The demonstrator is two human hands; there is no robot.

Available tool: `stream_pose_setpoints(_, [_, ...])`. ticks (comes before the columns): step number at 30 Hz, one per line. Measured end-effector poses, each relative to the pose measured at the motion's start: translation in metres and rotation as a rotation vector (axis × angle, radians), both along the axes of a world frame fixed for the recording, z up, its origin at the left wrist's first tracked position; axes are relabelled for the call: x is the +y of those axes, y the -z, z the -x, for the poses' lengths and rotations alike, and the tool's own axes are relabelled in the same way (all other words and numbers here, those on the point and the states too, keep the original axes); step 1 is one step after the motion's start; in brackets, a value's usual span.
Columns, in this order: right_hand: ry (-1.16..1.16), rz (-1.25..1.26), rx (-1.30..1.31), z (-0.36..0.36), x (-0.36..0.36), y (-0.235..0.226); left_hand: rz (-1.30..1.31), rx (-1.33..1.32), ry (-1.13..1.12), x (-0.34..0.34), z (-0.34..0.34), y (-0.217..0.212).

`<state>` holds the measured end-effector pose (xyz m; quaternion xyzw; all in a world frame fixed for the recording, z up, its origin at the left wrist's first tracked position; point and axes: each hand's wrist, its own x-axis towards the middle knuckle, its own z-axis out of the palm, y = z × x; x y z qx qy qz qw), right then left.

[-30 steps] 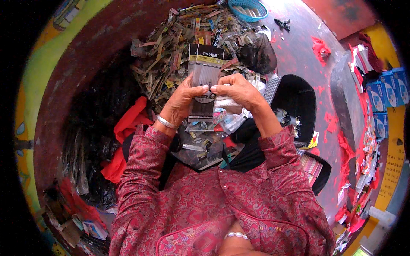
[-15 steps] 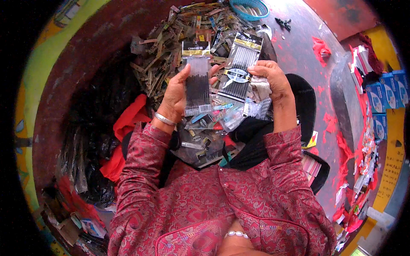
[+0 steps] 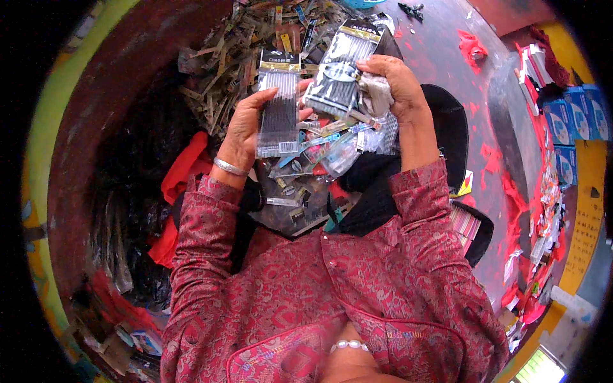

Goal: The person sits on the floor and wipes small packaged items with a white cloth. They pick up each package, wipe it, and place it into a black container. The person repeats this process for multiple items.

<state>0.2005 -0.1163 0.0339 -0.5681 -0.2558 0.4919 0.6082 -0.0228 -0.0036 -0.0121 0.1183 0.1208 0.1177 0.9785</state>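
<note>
My left hand [image 3: 239, 131] is closed on a flat clear packet of pen refills [image 3: 279, 105], thumb in front and fingers behind. It stands nearly upright, its black and gold header at the top. In my right hand [image 3: 407, 92] a second packet of pen refills [image 3: 348, 48] is pinched by its right edge, tilted to the right. An oval pale label crosses its middle. A crumpled whitish cloth or tissue [image 3: 377, 96] is also in the right hand, below the thumb. The fingertips of my left hand come close to the second packet's lower left edge.
Beyond my hands lies a heap of used narrow wrappers [image 3: 223, 60]. Clear plastic packaging [image 3: 341, 156] lies below the packets. Black plastic [image 3: 137, 185] and red cloth [image 3: 185, 169] are at left. At right are red scraps [image 3: 471, 48], blue boxes [image 3: 565, 121] and a black bag [image 3: 447, 118].
The whole view has shifted, with the surroundings sitting higher and further left. Both packets remain held; the right one has moved slightly closer to the left one and its lower part is tipped differently.
</note>
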Motion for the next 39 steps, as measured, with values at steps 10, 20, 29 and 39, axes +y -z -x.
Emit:
stream_pose_setpoints(10, [-0.095,-0.055,0.027,0.007,0.005,-0.002,-0.191,0.32,-0.04,-0.012,-0.002,-0.005])
stream_pose_setpoints(20, [-0.623,0.081,-0.37,0.026,0.02,0.001,-0.445,0.379,-0.075,-0.021,-0.001,-0.025])
stream_pose_setpoints(29, [0.212,0.021,-0.814,0.038,0.03,0.005,-0.324,0.38,0.004,-0.011,-0.016,0.002])
stream_pose_setpoints(39, [-0.374,-0.497,-1.437,0.105,0.016,0.017,-0.175,0.315,-0.062,0.025,-0.005,0.025])
